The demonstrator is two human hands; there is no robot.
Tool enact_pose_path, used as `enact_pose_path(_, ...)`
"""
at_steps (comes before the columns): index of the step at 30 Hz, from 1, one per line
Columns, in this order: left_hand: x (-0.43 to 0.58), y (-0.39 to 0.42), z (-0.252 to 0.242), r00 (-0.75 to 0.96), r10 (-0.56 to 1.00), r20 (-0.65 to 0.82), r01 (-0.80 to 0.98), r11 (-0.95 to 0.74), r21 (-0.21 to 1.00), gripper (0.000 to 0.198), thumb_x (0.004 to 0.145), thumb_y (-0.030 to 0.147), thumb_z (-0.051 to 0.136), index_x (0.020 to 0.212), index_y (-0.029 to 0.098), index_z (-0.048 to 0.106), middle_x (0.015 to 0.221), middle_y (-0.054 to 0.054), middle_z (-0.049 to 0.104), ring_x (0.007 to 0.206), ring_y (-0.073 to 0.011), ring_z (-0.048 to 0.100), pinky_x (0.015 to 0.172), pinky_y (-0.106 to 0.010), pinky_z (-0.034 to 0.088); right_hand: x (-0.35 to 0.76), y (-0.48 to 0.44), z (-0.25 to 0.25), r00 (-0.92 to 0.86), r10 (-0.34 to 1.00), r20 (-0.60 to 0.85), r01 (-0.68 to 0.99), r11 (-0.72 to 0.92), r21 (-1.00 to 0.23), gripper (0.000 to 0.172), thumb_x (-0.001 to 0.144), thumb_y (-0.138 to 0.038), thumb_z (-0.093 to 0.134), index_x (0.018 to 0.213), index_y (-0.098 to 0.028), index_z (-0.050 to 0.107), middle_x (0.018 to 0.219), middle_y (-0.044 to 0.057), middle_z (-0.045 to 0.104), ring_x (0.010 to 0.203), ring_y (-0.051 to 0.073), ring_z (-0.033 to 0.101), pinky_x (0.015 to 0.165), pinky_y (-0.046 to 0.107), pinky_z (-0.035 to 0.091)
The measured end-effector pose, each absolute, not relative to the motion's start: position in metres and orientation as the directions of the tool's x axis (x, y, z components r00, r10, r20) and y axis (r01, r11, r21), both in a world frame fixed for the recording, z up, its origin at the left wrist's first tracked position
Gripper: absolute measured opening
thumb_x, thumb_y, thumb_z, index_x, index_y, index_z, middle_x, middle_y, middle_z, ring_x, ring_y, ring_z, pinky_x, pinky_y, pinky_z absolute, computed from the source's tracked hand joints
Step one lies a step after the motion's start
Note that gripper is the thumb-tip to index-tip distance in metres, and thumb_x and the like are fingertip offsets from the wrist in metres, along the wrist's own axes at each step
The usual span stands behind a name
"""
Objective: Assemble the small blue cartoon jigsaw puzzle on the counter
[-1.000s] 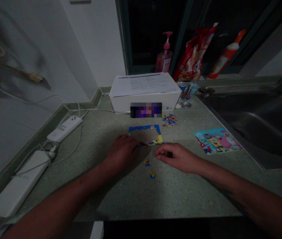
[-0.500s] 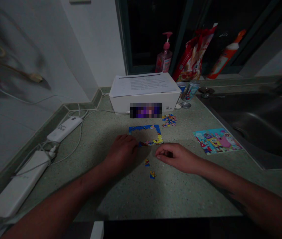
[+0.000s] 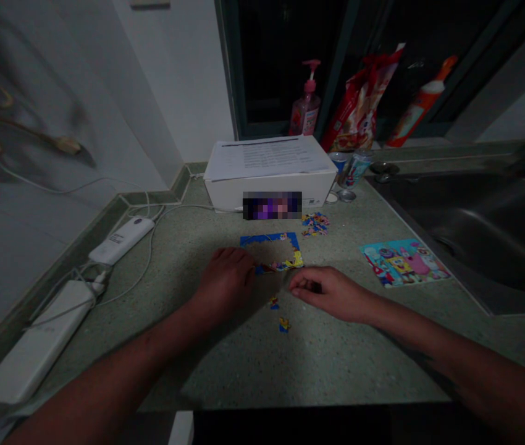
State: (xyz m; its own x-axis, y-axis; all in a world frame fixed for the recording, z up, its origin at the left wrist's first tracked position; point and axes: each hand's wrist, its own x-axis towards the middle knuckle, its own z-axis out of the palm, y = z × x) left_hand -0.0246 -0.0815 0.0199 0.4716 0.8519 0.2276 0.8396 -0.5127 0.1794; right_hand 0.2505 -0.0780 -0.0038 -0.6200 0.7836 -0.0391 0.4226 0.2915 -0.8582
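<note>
The left hand [image 3: 225,284] lies palm down with its fingers curled over the lower left of the jigsaw puzzle border [image 3: 272,237]. Its fingertips touch the bottom strip of pieces, but the knuckles hide whether the grip is clenched on a piece. The right hand [image 3: 327,293] is relaxed and half curled, with nothing showing in its grip, and its fingertips are just beside the border's lower right corner.

The border is a rectangular frame of blue and yellow pieces, open in the middle, lying flat near the centre of the tabletop [image 3: 336,371]. Two loose puzzle pieces [image 3: 273,302] lie below it, between the hands, and a small heap of puzzle pieces [image 3: 314,224] lies just past its upper right corner.

To the right, a cartoon picture card [image 3: 404,262] lies flat near a steel sink [image 3: 470,241] set into the tabletop's right side. Toward the back edge stands a white box [image 3: 225,194] with printed paper [image 3: 267,156] on top. Along the left edge lie a white power strip [image 3: 35,340] and a white charger [image 3: 121,241], joined by a white cable [image 3: 150,247].
</note>
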Motion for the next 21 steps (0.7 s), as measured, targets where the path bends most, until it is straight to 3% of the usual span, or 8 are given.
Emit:
enact_pose_path(3,-0.022,-0.088,0.026,0.508,0.838,0.200,0.801,-0.545,0.247,0.020,0.095,0.012,0.062,0.107,0.022,0.074,0.102,-0.008,0.077,0.101,-0.0296,0.071,0.095,-0.050,0.055,0.251,-0.078,-0.004,-0.617,0.785,-0.044,0.420,0.282,-0.863,0.016,0.100,-0.034,0.065,0.100,-0.022,0.074,0.081,0.001,0.073,0.071,0.016,0.066,0.065,0.030,0.049)
enact_pose_path(8,-0.012,-0.104,0.030,0.609,0.789,0.078,0.715,-0.590,0.375,0.009,0.092,0.018,0.069,0.099,0.021,0.074,0.103,-0.007,0.078,0.098,-0.0274,0.072,0.095,-0.047,0.057,0.251,-0.078,-0.004,-0.607,0.794,-0.043,0.415,0.270,-0.869,0.014,0.098,-0.033,0.065,0.098,-0.021,0.073,0.078,-0.001,0.071,0.067,0.015,0.063,0.062,0.029,0.047)
enact_pose_path(21,-0.003,-0.110,0.024,0.610,0.791,-0.051,0.741,-0.545,0.392,0.004,0.092,0.020,0.070,0.096,0.018,0.071,0.108,-0.011,0.076,0.106,-0.0307,0.071,0.099,-0.050,0.057,0.251,-0.078,-0.004,-0.611,0.791,-0.037,0.418,0.283,-0.863,0.013,0.099,-0.031,0.065,0.098,-0.021,0.074,0.078,0.000,0.072,0.067,0.014,0.063,0.062,0.029,0.047)
